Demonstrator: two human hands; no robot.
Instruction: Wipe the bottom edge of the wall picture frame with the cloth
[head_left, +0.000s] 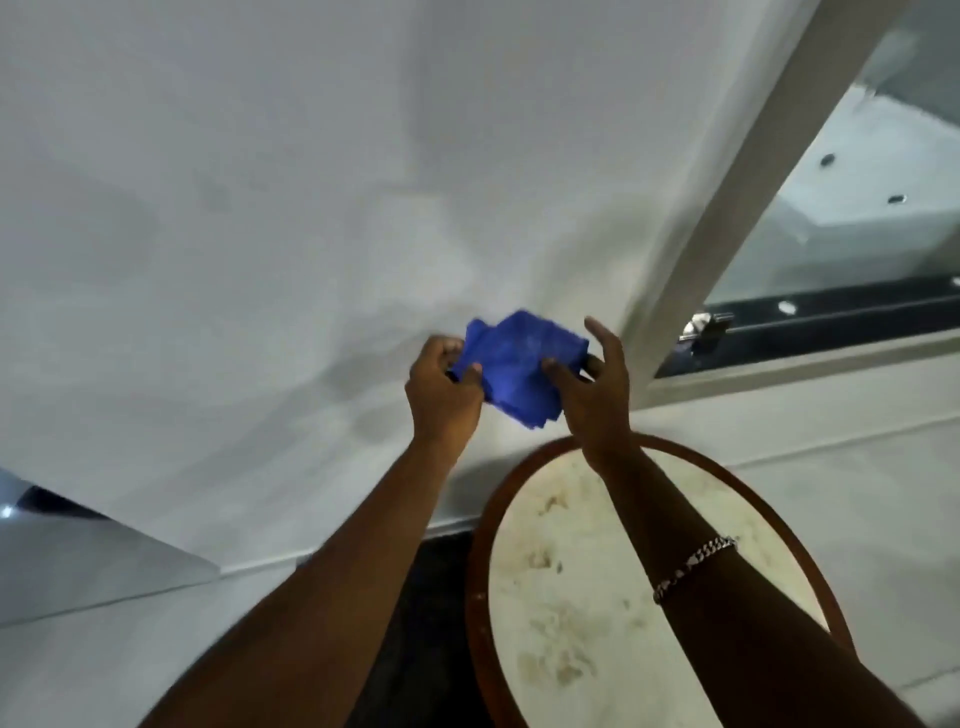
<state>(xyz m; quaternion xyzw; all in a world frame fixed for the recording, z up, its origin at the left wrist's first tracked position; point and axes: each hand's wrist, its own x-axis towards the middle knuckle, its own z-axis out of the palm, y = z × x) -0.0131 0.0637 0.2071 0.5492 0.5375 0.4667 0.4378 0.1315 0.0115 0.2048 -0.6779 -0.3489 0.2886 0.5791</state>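
Observation:
A bunched blue cloth (514, 364) hangs in front of the plain white wall (260, 208), held between both hands. My left hand (441, 389) pinches its left corner with closed fingers. My right hand (592, 384) grips its right side with thumb and lower fingers, the upper fingers spread. No picture frame shows in this view. A silver chain bracelet (693, 564) sits on my right forearm.
A round table (483, 597) with a brown wooden rim and pale marble top stands below my right arm. At the right, a glass partition with a thick pale frame (727, 171) shows a bathtub behind it. A shiny angled surface (67, 566) sits low left.

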